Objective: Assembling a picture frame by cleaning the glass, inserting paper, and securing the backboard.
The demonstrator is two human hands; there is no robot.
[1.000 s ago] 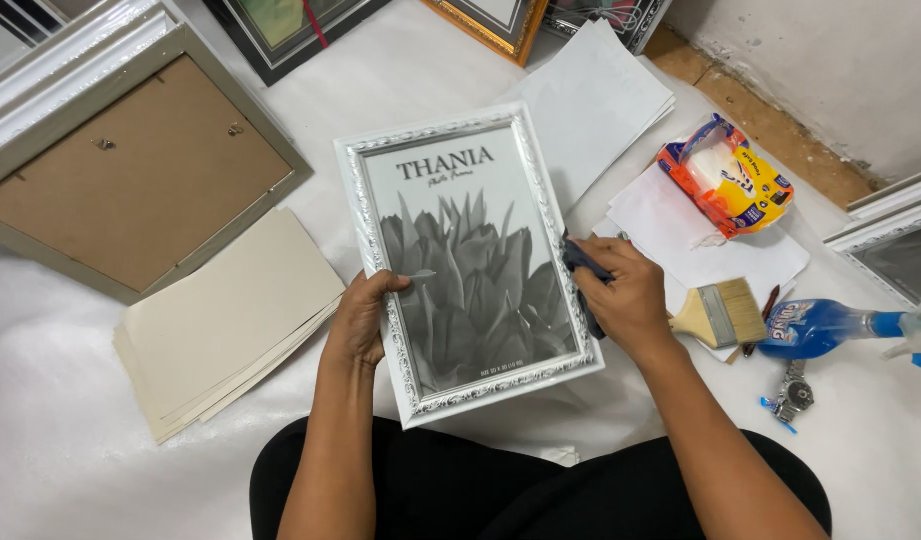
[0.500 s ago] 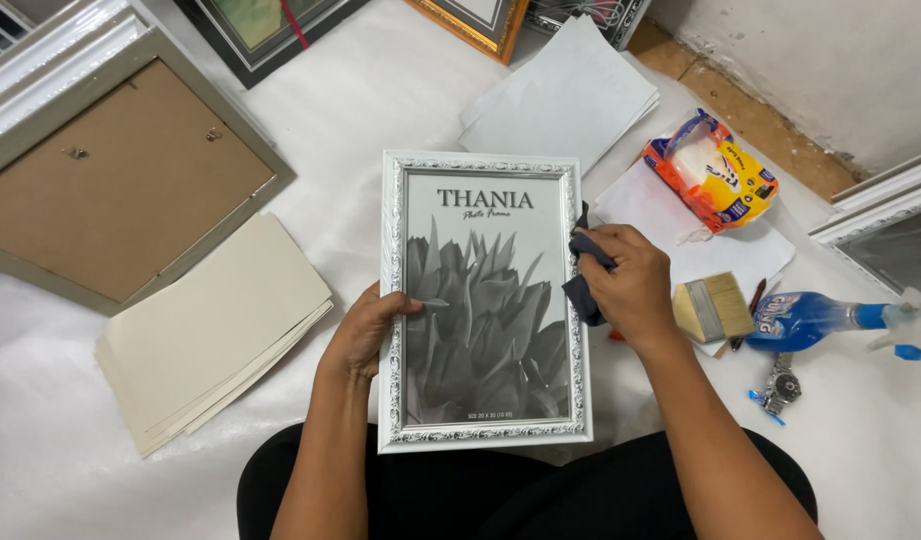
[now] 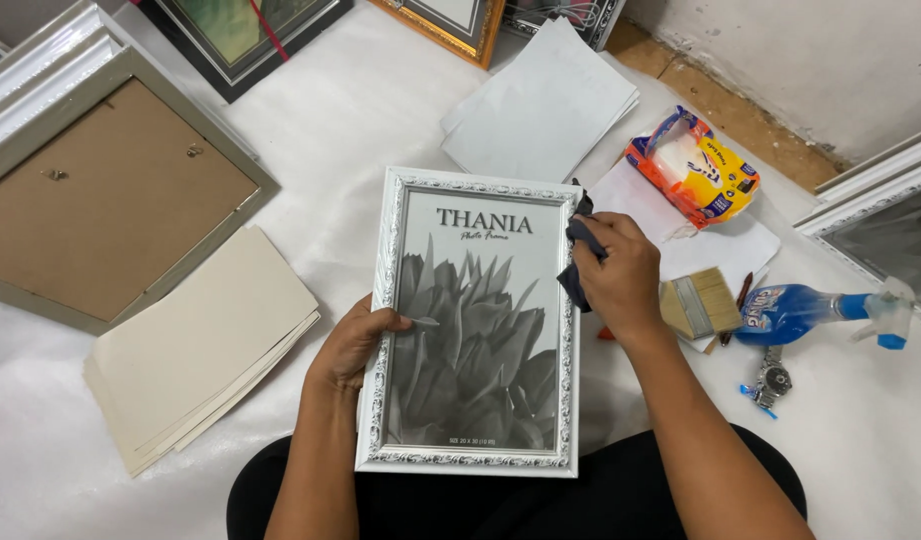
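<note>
Person seated on a white sheet (image 3: 381, 110), a white ornate picture frame (image 3: 473, 320) across the lap, glass side up, grey leaf print showing inside.

Left hand (image 3: 356, 340) gripped the frame's left rail about midway, thumb laid over the front onto the glass, fingers tucked behind and out of sight. Right hand (image 3: 621, 275) was closed around a dark cloth (image 3: 579, 262), bunched and pressed against the frame's right rail near its upper part; the cloth touched the moulding there.

Judged progress: wiping was under way on the right edge. The glass looked free of smears as far as the view allowed, but fine dust could not be told at this size. Whether the top, bottom and left rails had been wiped could not be told; the strip under the left hand was covered by the grip.

Just right of the right hand lay a flat paintbrush (image 3: 701, 303), and beyond it a blue spray bottle (image 3: 796, 312) on its side, with a wristwatch (image 3: 771, 380) below it. Above the right hand sat an orange packet of tissues (image 3: 693, 165) and a stack of white sheets (image 3: 541, 105). Left of the left hand lay a pile of cream boards (image 3: 196, 345), and beyond that a large frame face down (image 3: 101, 190), brown backing up.
</note>
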